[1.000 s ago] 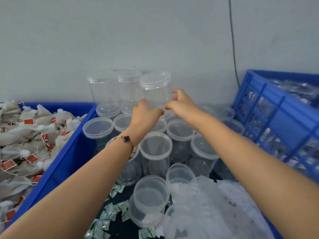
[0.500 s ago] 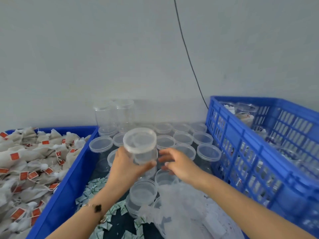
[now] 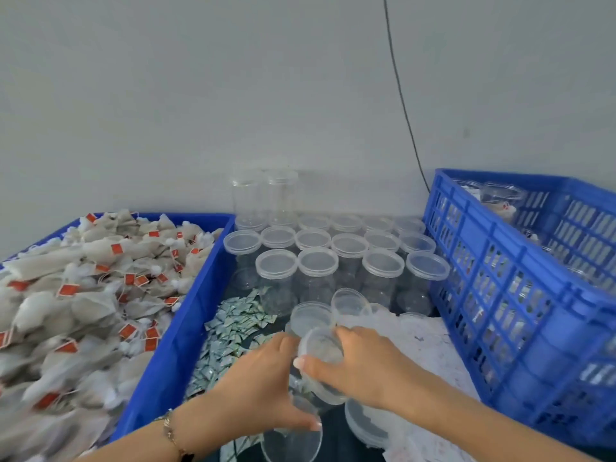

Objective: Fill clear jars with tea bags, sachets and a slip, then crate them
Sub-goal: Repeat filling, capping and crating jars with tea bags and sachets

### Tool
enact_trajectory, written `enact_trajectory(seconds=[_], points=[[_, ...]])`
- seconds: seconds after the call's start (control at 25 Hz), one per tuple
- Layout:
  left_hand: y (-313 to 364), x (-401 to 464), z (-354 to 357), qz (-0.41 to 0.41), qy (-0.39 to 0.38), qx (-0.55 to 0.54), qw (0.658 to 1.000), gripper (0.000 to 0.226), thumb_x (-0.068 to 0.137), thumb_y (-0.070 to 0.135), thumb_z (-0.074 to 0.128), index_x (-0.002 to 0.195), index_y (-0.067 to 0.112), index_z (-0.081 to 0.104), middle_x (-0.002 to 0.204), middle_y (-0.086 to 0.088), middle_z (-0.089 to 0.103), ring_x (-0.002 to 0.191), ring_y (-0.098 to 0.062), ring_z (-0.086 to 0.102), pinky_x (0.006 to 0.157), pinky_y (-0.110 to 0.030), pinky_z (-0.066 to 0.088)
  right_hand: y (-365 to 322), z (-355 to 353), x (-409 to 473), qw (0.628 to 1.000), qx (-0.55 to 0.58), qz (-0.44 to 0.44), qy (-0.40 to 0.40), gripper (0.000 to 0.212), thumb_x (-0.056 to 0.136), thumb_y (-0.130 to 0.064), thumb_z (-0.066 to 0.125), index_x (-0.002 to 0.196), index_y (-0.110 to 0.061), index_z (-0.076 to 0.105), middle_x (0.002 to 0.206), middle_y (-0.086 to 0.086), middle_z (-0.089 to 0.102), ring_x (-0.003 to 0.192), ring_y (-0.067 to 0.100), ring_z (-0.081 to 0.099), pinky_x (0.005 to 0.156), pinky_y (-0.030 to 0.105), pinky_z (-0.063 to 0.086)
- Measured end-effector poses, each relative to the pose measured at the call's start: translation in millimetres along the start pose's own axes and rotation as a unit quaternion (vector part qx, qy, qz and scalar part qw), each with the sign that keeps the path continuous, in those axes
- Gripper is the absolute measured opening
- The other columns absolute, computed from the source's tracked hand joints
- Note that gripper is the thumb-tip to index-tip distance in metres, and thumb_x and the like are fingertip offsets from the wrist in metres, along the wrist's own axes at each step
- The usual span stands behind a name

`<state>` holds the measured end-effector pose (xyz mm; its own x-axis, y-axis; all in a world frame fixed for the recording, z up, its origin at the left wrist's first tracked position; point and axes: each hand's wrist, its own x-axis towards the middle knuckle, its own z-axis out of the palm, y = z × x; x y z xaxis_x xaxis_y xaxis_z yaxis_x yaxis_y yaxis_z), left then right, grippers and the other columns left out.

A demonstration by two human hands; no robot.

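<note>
Gripping tilted jar: left hand on body, right hand on lid

Clear jar tilted low, its lid just off.

I saw a dark work surface carrying a blue tub of tea bags at nine o'clock, lidded clear jars at twelve, green sachets at centre, white printed slips beside them, and a slatted blue crate at three.
</note>
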<state>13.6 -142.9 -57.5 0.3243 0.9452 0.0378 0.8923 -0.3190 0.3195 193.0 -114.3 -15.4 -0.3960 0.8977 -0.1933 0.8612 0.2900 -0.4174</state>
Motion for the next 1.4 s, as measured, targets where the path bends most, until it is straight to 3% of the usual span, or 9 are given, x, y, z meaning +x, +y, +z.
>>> enact_trajectory(seconds=[0.24,0.44,0.56,0.68,0.8,0.96,1.12,1.24,1.4], points=[[-15.8,-1.8,7.9,0.026,0.048,0.026,0.998,0.085,0.056,0.077,0.065,0.124,0.029,0.046,0.100,0.022,0.048,0.089,0.000,0.046,0.073,-0.015,0.036,-3.7,13.5,4.3,1.000,0.016,0.005,0.011,0.080,0.073,-0.073,0.051,0.133,-0.022,0.042,0.132,0.001,0.048,0.118,0.019,0.048,0.092,0.029,0.041],[-28.4,1.1,2.9,0.036,0.055,-0.036,0.997,0.094,0.047,0.081,0.063,0.129,0.038,0.043,0.098,0.031,0.046,0.090,0.007,0.047,0.076,-0.013,0.039,4.5,-1.9,-0.8,0.976,-0.056,-0.208,-0.031,0.087,0.071,-0.037,0.066,0.143,-0.044,0.019,0.148,-0.025,0.016,0.135,0.005,0.018,0.105,0.022,0.025],[-30.4,2.4,3.9,0.041,0.054,-0.061,0.996,0.083,0.050,0.075,0.069,0.122,0.044,0.042,0.100,0.031,0.039,0.092,0.010,0.040,0.077,-0.013,0.036,4.1,-6.8,-4.2,0.968,-0.026,-0.245,-0.055,0.074,0.075,-0.030,0.067,0.132,-0.054,0.027,0.148,-0.038,0.000,0.139,-0.008,-0.006,0.112,0.029,0.012],[-32.2,3.9,5.8,0.052,0.055,-0.051,0.996,0.100,0.054,0.074,0.069,0.140,0.036,0.035,0.113,0.022,0.038,0.104,0.005,0.036,0.088,-0.008,0.031,-0.9,1.5,-0.7,0.986,0.055,-0.158,0.009,0.069,0.081,-0.068,0.049,0.139,-0.056,0.015,0.154,-0.022,0.013,0.143,0.004,0.014,0.112,0.030,0.022],[-39.0,2.7,3.5,0.049,0.049,-0.075,0.995,0.107,0.055,0.073,0.071,0.146,0.035,0.029,0.126,0.023,0.031,0.116,0.006,0.031,0.095,-0.006,0.028,1.4,18.3,5.0,0.990,-0.068,-0.110,0.048,0.082,0.076,-0.082,0.033,0.144,-0.048,0.002,0.146,-0.002,0.038,0.126,0.021,0.045,0.096,0.033,0.039],[-41.4,3.5,-1.9,0.038,0.026,-0.101,0.994,0.107,0.051,0.069,0.076,0.143,0.039,0.030,0.127,0.029,0.031,0.117,0.006,0.036,0.098,-0.018,0.037,-1.7,15.1,-1.9,0.977,-0.013,-0.209,0.042,0.064,0.078,-0.037,0.065,0.121,-0.056,0.023,0.137,-0.022,0.021,0.125,0.010,0.033,0.096,0.026,0.036],[-41.4,6.5,-3.4,0.027,0.031,-0.161,0.986,0.108,0.049,0.067,0.079,0.142,0.039,0.033,0.127,0.037,0.031,0.119,0.013,0.036,0.099,-0.016,0.036,-1.0,7.7,-7.3,0.951,-0.095,-0.287,0.062,0.071,0.070,0.006,0.055,0.113,-0.044,0.027,0.142,-0.023,0.003,0.135,0.002,0.001,0.103,0.029,0.022],[-41.9,4.9,-3.7,0.024,0.033,-0.181,0.983,0.101,0.047,0.067,0.081,0.135,0.046,0.036,0.121,0.040,0.035,0.116,0.018,0.037,0.094,-0.009,0.035,3.4,7.5,-10.6,0.884,-0.242,-0.369,0.154,0.074,0.054,0.013,0.052,0.112,-0.030,0.038,0.146,0.003,0.023,0.140,0.028,0.019,0.101,0.036,0.040],[-39.4,6.1,-10.4,0.018,0.010,-0.218,0.976,0.079,0.047,0.062,0.082,0.114,0.058,0.041,0.113,0.033,0.046,0.108,0.012,0.045,0.091,-0.011,0.040,13.2,5.8,-6.5,0.844,-0.309,-0.404,0.171,0.093,0.049,0.010,0.062,0.132,-0.025,0.037,0.144,0.004,0.031,0.135,0.027,0.031,0.095,0.036,0.049]])
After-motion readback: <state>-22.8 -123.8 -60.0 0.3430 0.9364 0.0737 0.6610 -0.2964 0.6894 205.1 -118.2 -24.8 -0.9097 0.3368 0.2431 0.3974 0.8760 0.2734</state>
